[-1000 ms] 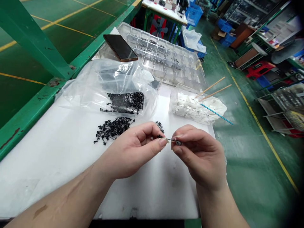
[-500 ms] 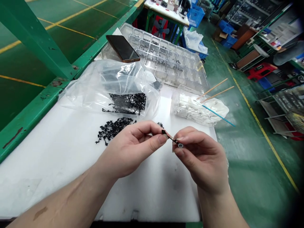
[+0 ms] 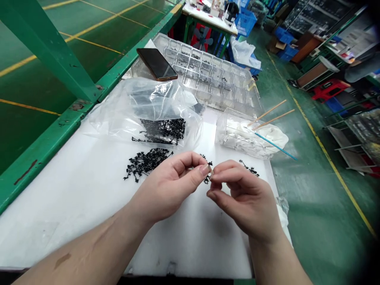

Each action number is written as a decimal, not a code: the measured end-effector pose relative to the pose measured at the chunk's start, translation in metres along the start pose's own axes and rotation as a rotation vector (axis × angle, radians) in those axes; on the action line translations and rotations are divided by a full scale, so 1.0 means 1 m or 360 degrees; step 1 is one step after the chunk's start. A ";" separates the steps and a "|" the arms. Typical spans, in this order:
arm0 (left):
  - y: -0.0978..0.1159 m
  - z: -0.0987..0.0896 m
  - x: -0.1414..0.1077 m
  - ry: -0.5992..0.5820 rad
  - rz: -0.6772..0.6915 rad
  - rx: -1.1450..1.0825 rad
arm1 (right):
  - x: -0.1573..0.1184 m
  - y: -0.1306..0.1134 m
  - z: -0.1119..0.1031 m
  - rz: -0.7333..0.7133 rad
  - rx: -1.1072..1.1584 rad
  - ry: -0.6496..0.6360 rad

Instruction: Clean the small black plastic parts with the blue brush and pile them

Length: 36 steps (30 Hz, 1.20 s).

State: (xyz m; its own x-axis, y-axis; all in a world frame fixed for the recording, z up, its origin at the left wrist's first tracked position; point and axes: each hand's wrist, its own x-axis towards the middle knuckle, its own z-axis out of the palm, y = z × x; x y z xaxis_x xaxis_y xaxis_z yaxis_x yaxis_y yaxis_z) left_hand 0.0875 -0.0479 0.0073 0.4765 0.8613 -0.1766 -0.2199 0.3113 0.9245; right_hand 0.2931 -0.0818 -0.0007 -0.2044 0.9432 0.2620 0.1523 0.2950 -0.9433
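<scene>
My left hand (image 3: 175,186) is pinched at the centre, thumb against forefinger; what it holds is mostly hidden. Close to its fingertips, my right hand (image 3: 246,198) has its thumb slightly apart from its curled fingers, with no part visible between them. Small black parts with pale rings (image 3: 207,179) show just behind the fingertips. To the left lies a pile of black branching parts (image 3: 145,162) on the white tabletop (image 3: 80,186). A few more black parts (image 3: 251,169) rest behind my right hand.
Behind the pile lies a clear plastic bag (image 3: 118,107) of black parts. A phone (image 3: 157,64) rests on a compartment tray (image 3: 204,75). Sticks lean from a clear box (image 3: 237,134) with white cloth. A green frame (image 3: 65,126) borders the left side.
The black part with a grey ring, earlier visible between both hands, no longer shows there. My right fingers have shifted left and the thumb has parted from them. The view has shifted slightly.
</scene>
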 end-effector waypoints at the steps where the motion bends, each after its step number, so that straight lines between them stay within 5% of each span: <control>1: 0.001 0.000 -0.001 0.0013 0.0028 0.0096 | 0.001 0.001 -0.003 0.0006 -0.0005 0.0016; 5: 0.005 0.000 -0.005 0.0074 0.0159 0.0459 | 0.004 0.005 -0.014 -0.0005 0.0001 0.0211; 12: -0.001 0.005 -0.004 0.0052 0.0705 0.1065 | 0.009 0.008 -0.024 -0.0085 -0.0007 0.0473; 14: -0.005 0.004 -0.001 0.0055 0.0780 0.1147 | 0.014 0.008 -0.039 -0.0128 0.0009 0.0863; 17: -0.009 0.003 0.002 0.0044 0.0780 0.1214 | 0.020 0.010 -0.074 -0.0148 -0.0016 0.1746; 20: -0.009 0.004 0.003 0.0078 0.0724 0.1216 | 0.020 0.017 -0.110 0.0101 0.0213 0.2360; 26: -0.010 0.003 0.001 0.0141 0.0608 0.1210 | 0.019 0.041 -0.128 0.0697 0.0767 0.2227; 36: -0.010 0.002 0.002 0.0189 0.0557 0.1160 | 0.021 0.038 -0.122 0.0547 0.0908 0.2046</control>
State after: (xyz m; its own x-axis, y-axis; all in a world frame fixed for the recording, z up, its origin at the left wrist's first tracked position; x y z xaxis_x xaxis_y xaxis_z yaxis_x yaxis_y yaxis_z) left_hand 0.0922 -0.0504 -0.0012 0.3806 0.9097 0.1660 0.2892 -0.2876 0.9130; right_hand 0.4125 -0.0321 -0.0067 0.8025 0.5263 -0.2810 -0.4476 0.2197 -0.8669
